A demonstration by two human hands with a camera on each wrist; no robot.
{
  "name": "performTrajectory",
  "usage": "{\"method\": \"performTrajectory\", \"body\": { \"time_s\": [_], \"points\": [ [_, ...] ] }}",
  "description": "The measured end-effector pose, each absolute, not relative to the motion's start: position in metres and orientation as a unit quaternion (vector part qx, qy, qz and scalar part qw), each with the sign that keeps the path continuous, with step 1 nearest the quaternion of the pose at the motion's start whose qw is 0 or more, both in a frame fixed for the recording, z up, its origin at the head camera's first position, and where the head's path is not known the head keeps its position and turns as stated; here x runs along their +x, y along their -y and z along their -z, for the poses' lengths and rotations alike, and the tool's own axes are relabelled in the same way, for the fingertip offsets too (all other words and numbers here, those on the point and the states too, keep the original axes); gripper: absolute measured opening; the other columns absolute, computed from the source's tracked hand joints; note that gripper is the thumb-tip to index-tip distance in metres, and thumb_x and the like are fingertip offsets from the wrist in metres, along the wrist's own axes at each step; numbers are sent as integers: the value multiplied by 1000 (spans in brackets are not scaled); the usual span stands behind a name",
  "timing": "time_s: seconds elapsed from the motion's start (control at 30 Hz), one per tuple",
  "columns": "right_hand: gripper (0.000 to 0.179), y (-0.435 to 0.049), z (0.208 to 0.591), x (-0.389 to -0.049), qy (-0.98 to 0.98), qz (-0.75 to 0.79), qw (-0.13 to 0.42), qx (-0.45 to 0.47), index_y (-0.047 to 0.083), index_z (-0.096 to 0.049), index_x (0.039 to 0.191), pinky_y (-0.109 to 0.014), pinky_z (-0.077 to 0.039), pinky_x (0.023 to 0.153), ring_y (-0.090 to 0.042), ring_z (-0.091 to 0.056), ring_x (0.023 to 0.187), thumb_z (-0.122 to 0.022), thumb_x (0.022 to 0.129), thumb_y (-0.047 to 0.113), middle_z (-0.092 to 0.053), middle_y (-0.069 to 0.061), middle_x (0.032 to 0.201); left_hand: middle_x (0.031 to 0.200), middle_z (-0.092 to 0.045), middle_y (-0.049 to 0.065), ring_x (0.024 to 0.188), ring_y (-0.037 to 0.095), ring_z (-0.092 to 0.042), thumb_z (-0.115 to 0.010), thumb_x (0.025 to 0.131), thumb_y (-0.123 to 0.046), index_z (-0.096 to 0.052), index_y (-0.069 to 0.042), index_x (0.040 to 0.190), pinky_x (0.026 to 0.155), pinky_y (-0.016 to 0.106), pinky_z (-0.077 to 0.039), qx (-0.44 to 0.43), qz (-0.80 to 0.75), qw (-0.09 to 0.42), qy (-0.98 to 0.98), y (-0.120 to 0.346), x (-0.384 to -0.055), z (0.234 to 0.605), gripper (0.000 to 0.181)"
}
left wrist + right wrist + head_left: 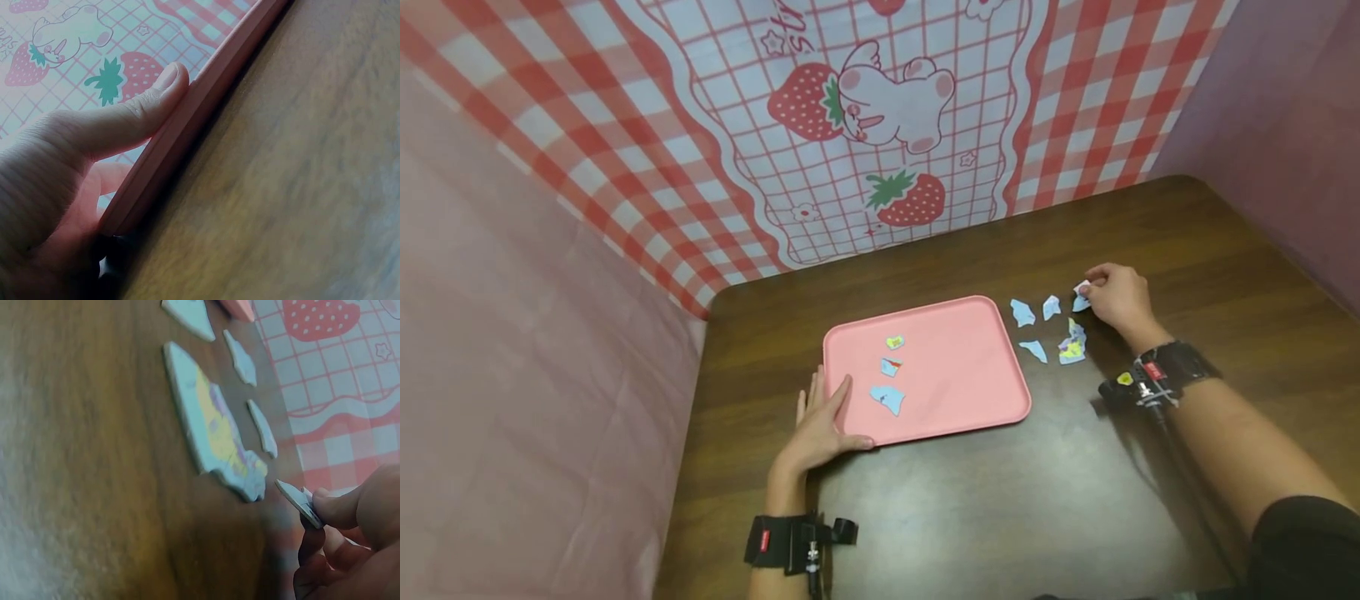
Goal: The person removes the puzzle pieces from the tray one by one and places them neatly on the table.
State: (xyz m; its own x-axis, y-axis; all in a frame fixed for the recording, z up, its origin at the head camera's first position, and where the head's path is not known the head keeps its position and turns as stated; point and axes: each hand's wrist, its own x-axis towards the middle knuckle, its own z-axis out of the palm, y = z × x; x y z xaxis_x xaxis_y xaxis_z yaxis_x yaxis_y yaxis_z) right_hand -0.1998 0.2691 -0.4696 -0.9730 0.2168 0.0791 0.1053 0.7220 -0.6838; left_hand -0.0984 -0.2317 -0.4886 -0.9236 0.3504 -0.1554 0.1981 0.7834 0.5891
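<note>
At the right, my right hand (1122,302) pinches a small jagged light-blue card piece (300,503) between thumb and fingers. The piece is tilted in the right wrist view. Close by on the table lies a larger yellow, purple and blue piece (1072,343), with several small pale-blue pieces (1022,313) beside it. My left hand (817,429) rests at the near left corner of a pink tray (958,367), its thumb along the near rim and fingers spread at the left side. On the tray are a yellow piece (895,342), a blue-and-red piece (891,367) and a plain blue piece (889,398).
The brown wooden table (1000,508) extends around the tray. Behind it hangs a red-and-white checked cloth (880,183) with strawberries, and a pink cloth (535,375) hangs at the left. Each wrist wears a black strap (778,542) with a small camera and cable.
</note>
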Motion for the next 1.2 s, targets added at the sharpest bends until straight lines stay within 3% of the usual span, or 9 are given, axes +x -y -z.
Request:
{"method": "performTrajectory", "body": {
  "time_s": [0.67,1.2],
  "points": [
    [25,-271,483,-204,939,-320,76,-98,-8,-68,103,-62,-39,88,-56,-54,105,-60,94,14,-66,-32,105,166,9,22,153,36,11,-88,71,-53,-30,-12,160,118,57,10,146,-293,130,-936,232,-100,488,114],
    [25,-241,470,-194,931,-334,125,-80,-6,-71,101,-58,-42,80,-47,-59,96,-54,90,10,-66,-28,96,166,10,20,153,34,12,-88,70,-55,-30,-12,160,119,56,10,143,-296,134,-935,233,-100,488,116]
  ]
}}
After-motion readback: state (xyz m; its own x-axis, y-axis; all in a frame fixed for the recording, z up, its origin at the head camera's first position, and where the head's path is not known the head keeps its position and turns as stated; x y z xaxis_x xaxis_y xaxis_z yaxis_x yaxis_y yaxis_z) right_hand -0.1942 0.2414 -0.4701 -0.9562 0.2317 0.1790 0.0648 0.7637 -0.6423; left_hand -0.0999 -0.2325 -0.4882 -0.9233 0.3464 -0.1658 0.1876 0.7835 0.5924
